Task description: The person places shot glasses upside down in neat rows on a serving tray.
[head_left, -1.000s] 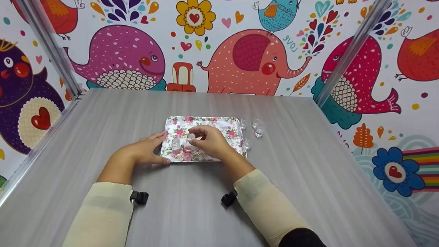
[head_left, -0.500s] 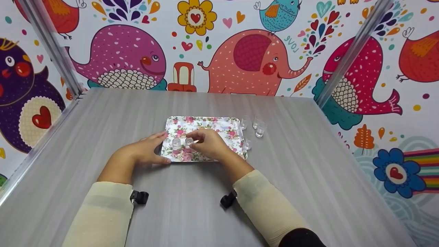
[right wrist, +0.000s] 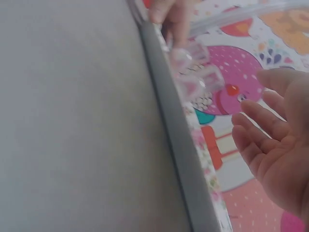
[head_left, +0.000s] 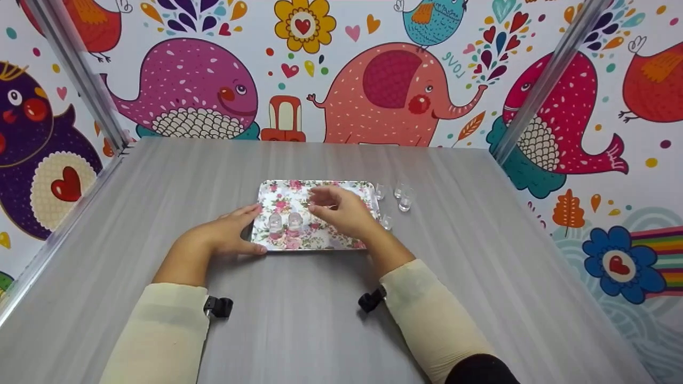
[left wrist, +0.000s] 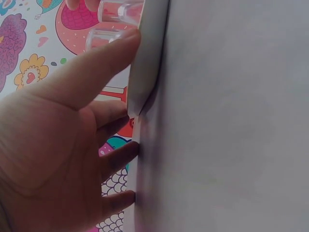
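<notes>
In the head view a floral tray point(head_left: 320, 242) lies on the grey table with two small clear shot glasses standing side by side on its left part, one left glass point(head_left: 275, 226) and one right glass point(head_left: 295, 224). My left hand point(head_left: 228, 233) rests at the tray's left end, fingers fairly straight along its side and thumb at the front corner. The left wrist view shows that thumb point(left wrist: 123, 46) touching the tray's rim. Over the middle of the tray, right of both glasses, my right hand point(head_left: 344, 212) hovers with loosely bent fingers and holds nothing.
Several more clear glasses stand on the table right of the tray, among them a front glass point(head_left: 387, 222), a back glass point(head_left: 380, 192) and an outer glass point(head_left: 405, 201). Cartoon-printed walls point(head_left: 288, 69) enclose the table point(head_left: 299, 320) behind and at both sides.
My right hand has let go of the right glass on the tray and moved right and up, away from it. My left hand has stayed at the tray's end.
</notes>
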The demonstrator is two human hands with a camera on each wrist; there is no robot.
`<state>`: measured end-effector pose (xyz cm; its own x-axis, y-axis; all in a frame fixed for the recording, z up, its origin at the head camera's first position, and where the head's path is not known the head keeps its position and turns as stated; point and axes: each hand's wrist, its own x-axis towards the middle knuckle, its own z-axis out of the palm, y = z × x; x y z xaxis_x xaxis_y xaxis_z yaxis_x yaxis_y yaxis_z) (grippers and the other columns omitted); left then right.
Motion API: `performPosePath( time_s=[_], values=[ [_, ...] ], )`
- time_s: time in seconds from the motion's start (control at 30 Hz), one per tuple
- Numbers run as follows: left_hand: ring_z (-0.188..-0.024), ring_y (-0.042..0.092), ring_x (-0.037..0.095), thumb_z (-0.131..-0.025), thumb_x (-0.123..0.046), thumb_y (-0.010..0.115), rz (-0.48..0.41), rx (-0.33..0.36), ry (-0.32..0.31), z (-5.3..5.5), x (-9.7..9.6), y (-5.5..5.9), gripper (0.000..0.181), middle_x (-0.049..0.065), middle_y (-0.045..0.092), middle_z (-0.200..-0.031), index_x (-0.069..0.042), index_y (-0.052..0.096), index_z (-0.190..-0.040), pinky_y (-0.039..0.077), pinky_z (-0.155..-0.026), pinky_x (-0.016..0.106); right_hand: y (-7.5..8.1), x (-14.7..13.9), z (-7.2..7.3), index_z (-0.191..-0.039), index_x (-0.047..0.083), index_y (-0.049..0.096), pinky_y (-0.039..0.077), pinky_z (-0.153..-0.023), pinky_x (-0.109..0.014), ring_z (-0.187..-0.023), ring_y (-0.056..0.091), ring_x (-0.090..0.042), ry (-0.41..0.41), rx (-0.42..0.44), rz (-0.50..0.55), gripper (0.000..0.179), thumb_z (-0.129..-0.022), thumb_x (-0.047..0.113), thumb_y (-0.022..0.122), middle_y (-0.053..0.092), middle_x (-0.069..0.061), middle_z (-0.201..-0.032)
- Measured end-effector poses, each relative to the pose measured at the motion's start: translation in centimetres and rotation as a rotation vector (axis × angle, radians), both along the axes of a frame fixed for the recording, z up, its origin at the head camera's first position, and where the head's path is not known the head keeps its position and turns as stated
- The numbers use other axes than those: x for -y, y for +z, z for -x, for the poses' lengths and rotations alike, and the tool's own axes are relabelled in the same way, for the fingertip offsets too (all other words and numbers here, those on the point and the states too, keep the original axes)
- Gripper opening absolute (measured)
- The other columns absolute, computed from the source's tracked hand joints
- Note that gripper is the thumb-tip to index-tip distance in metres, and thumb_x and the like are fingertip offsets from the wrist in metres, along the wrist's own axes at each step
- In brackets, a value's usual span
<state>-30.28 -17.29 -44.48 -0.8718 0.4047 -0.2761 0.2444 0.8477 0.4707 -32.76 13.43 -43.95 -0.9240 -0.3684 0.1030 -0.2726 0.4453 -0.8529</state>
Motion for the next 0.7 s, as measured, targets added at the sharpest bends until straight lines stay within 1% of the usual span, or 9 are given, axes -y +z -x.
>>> performPosePath(
  time_s=[0.17, 0.3, 0.47, 0.53, 0.7],
  values=[
    [-0.165, 0.013, 0.051, -0.089, -0.058, 0.081, -0.001, 0.004, 0.007, -0.1, 0.0, 0.1, 0.115, 0.012, 0.013, -0.182, -0.011, 0.018, -0.173, 0.017, -0.130, 0.073, 0.6, -2.0, 0.6, -0.143, 0.018, 0.068, 0.063, -0.100, -0.040, -0.119, 0.073, -0.020, -0.100, -0.053, 0.021, 0.046, -0.101, 0.033, 0.076, 0.077, -0.002, -0.132],
    [-0.166, 0.012, 0.050, -0.089, -0.058, 0.081, 0.003, 0.011, 0.012, -0.1, -0.1, 0.1, 0.115, 0.011, 0.011, -0.183, -0.012, 0.017, -0.173, 0.017, -0.130, 0.073, 0.9, -3.3, 0.9, -0.142, 0.018, 0.068, 0.063, -0.100, -0.040, -0.115, 0.073, -0.020, -0.165, -0.071, 0.024, 0.048, -0.099, 0.038, 0.077, 0.078, -0.002, -0.129],
    [-0.166, 0.011, 0.050, -0.089, -0.059, 0.081, 0.002, 0.013, 0.016, 0.0, -0.1, 0.1, 0.115, 0.011, 0.011, -0.183, -0.013, 0.017, -0.173, 0.017, -0.130, 0.073, 1.0, -5.1, 1.3, -0.142, 0.015, 0.067, 0.063, -0.100, -0.040, -0.117, 0.073, -0.023, -0.222, -0.083, 0.074, 0.048, -0.099, 0.033, 0.079, 0.076, -0.010, -0.133],
    [-0.166, 0.011, 0.050, -0.089, -0.059, 0.081, 0.003, 0.018, 0.018, 0.0, -0.1, 0.0, 0.115, 0.011, 0.011, -0.183, -0.013, 0.016, -0.173, 0.016, -0.130, 0.074, 1.1, -6.0, 1.4, -0.142, 0.014, 0.067, 0.062, -0.102, -0.042, -0.118, 0.072, -0.025, -0.248, -0.092, 0.086, 0.047, -0.099, 0.030, 0.078, 0.074, -0.013, -0.135],
    [-0.166, 0.011, 0.050, -0.089, -0.061, 0.080, 0.007, 0.028, 0.027, 0.0, -0.1, 0.0, 0.116, 0.010, 0.010, -0.183, -0.016, 0.016, -0.174, 0.016, -0.129, 0.076, 1.4, -8.0, 1.4, -0.143, 0.013, 0.066, 0.058, -0.109, -0.045, -0.121, 0.069, -0.025, -0.312, -0.081, 0.079, 0.049, -0.099, 0.031, 0.078, 0.073, -0.011, -0.135]
  ],
)
